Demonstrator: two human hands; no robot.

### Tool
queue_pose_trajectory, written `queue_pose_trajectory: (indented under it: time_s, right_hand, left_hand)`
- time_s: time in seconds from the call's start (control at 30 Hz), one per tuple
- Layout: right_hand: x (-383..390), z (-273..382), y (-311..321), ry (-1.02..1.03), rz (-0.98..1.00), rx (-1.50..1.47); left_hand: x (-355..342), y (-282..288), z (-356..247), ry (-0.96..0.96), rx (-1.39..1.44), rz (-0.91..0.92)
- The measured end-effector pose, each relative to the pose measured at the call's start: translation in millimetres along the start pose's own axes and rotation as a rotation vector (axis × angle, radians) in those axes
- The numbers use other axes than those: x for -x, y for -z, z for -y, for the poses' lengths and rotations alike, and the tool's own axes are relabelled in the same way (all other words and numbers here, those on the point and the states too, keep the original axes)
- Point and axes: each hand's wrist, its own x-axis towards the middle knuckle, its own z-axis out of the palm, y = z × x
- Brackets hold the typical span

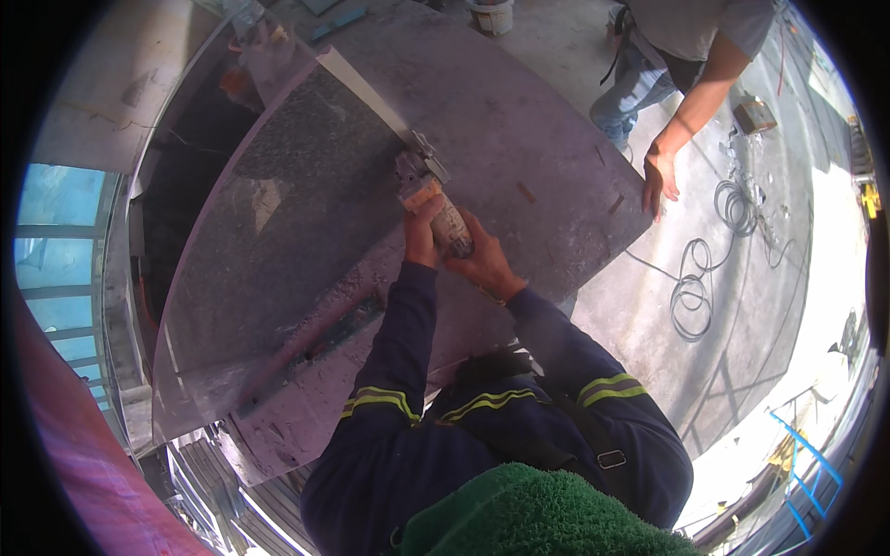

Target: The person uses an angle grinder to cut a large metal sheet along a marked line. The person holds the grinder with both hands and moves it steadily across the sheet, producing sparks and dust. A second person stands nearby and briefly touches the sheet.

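Observation:
Both my hands are wrapped round a dusty angle grinder (pixel 451 225), which lies over a large grey slab (pixel 528 111). My left hand (pixel 421 232) grips it near its orange front part. Behind it, my right hand (pixel 484 263) is closed around the rear of the body. The grinder's head rests by the near end of a pale straight strip (pixel 366 93) running away across the slab. Left of that strip, the surface (pixel 278 176) looks darker. Whether the disc touches the slab cannot be seen.
A co-worker's hand (pixel 659 178) is at the slab's right corner. Coiled cable (pixel 691 292) lies on the floor (pixel 732 361) to the right, near a small box (pixel 755 115). A white bucket (pixel 491 17) stands at the far side. Dusty debris (pixel 320 315) lies along a long opening nearer me.

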Motion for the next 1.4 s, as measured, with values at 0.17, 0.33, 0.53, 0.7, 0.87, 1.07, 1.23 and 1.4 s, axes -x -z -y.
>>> queue_pose_trajectory:
  time_s: [0.17,0.33,0.53,0.7,0.87,1.07,1.23,1.4]
  right_hand:
    - [0.3,2.7,0.7,0.004,0.011,-0.011]
    - [5.3,2.9,2.3,-0.004,0.004,-0.013]
    - [3.1,1.6,2.1,0.020,-0.003,0.007]
    - [2.0,1.3,2.1,0.023,-0.004,0.005]
    - [0.3,-0.4,2.5,0.092,-0.030,0.011]
    - [0.7,-9.6,1.2,0.062,-0.027,0.003]
    - [1.9,-11.9,3.9,0.040,-0.012,0.027]
    - [3.7,-10.6,3.5,0.020,-0.005,0.001]
  left_hand:
    - [-0.3,3.2,3.4,-0.001,-0.002,-0.020]
    - [0.9,4.6,8.4,0.004,-0.025,-0.018]
    - [-0.4,2.8,6.8,0.015,0.002,0.001]
    - [0.4,-0.6,0.9,0.014,0.008,0.010]
    - [-0.8,-0.7,0.3,0.021,0.059,-0.002]
    - [-5.2,6.2,8.9,0.035,-0.006,-0.017]
    - [-6.9,10.1,12.9,0.026,0.021,0.011]
    - [-6.2,9.9,9.6,0.050,0.046,-0.007]
